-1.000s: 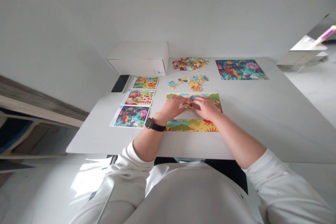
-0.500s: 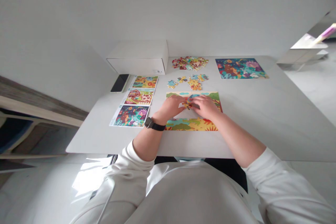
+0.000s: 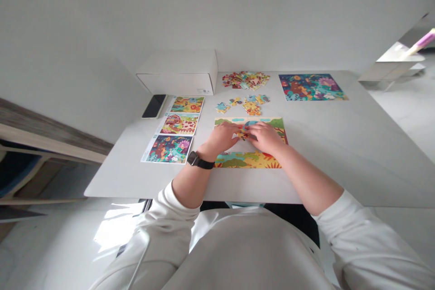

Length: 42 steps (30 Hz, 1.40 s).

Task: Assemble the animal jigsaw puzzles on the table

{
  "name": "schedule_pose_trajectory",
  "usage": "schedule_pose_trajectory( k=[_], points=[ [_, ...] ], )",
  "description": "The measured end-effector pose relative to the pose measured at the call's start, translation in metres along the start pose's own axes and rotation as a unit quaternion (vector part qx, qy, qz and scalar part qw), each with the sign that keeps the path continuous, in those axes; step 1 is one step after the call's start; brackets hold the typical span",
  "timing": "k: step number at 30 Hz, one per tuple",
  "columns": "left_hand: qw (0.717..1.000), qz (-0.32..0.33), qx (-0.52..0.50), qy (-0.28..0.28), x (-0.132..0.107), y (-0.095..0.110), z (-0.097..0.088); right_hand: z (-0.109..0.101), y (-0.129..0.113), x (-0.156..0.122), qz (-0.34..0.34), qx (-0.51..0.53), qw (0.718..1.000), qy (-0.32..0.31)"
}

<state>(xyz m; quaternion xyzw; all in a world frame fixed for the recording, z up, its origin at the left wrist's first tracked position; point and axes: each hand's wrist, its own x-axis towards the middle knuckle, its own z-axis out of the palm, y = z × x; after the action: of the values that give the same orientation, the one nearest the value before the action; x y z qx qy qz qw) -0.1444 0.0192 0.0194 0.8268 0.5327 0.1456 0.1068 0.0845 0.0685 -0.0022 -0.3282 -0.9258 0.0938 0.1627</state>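
Both my hands meet over the upper part of a partly assembled jigsaw puzzle [image 3: 249,160], whose border shows green hills, yellow ground and a crocodile-like shape. Fingers of my left hand [image 3: 223,136], which wears a black watch at the wrist, grip one side of a small yellow-and-orange puzzle piece [image 3: 242,134]. My right hand [image 3: 266,136] pinches the same piece from the other side. The fingers partly cover it, so its exact join with the puzzle cannot be made out. Loose puzzle pieces [image 3: 252,108] lie just beyond the puzzle.
Farther back lies a heap of reddish pieces [image 3: 245,80]. A finished dark-blue puzzle [image 3: 311,87] is at the back right. On the left are a picture sheet [image 3: 179,124], a phone [image 3: 154,106] and a white box [image 3: 178,82] against the wall.
Both hands keep hold of the puzzle piece in nearly the same place. The whole view has shifted very slightly.
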Motion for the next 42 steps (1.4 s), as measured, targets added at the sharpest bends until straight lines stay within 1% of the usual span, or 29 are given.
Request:
schedule_pose_trajectory(
  k=[6, 10, 19, 21, 23, 25, 27, 28, 29, 31, 33, 36, 39, 42],
  points=[
    [1.000, 0.011, -0.019, -0.012, 0.000, -0.001, -0.001, -0.002, -0.006, -0.001, 0.021, 0.003, 0.999, -0.027],
    [1.000, 0.007, -0.020, -0.013, 0.001, -0.001, -0.001, -0.002, -0.004, -0.004, 0.009, -0.002, 0.999, -0.041],
    [1.000, -0.020, 0.013, -0.008, 0.001, 0.005, 0.000, -0.001, -0.005, -0.007, 0.005, -0.008, 1.000, -0.022],
    [0.999, -0.027, 0.025, -0.005, 0.002, 0.003, -0.001, -0.001, -0.004, -0.007, 0.002, 0.001, 1.000, -0.017],
    [0.999, -0.038, 0.028, 0.003, 0.006, -0.005, -0.006, -0.003, -0.002, -0.008, 0.000, 0.014, 1.000, -0.004],
    [0.997, -0.067, 0.017, 0.025, 0.013, -0.020, -0.015, -0.004, 0.000, -0.008, 0.004, 0.025, 1.000, 0.016],
    [0.991, -0.121, 0.015, 0.063, 0.022, -0.040, -0.025, -0.006, 0.003, -0.007, 0.015, 0.031, 0.999, 0.038],
    [0.984, -0.160, 0.017, 0.080, 0.028, -0.051, -0.030, -0.006, 0.004, -0.006, 0.023, 0.033, 0.998, 0.048],
    [0.976, -0.198, 0.020, 0.088, 0.033, -0.061, -0.034, -0.007, 0.005, -0.006, 0.032, 0.034, 0.997, 0.058],
    [0.966, -0.243, 0.018, 0.090, 0.046, -0.080, -0.040, -0.007, 0.008, -0.005, 0.052, 0.043, 0.995, 0.080],
    [0.956, -0.282, 0.022, 0.080, 0.059, -0.094, -0.042, -0.007, 0.011, -0.004, 0.075, 0.065, 0.989, 0.105],
    [0.947, -0.317, 0.034, 0.028, 0.075, -0.106, -0.038, -0.009, 0.018, -0.002, 0.123, 0.113, 0.974, 0.155],
    [0.946, -0.322, 0.039, -0.017, 0.087, -0.111, -0.035, -0.012, 0.027, -0.002, 0.169, 0.163, 0.949, 0.212],
    [0.947, -0.318, 0.030, -0.031, 0.094, -0.114, -0.038, -0.014, 0.034, -0.001, 0.194, 0.205, 0.926, 0.249]
  ],
)
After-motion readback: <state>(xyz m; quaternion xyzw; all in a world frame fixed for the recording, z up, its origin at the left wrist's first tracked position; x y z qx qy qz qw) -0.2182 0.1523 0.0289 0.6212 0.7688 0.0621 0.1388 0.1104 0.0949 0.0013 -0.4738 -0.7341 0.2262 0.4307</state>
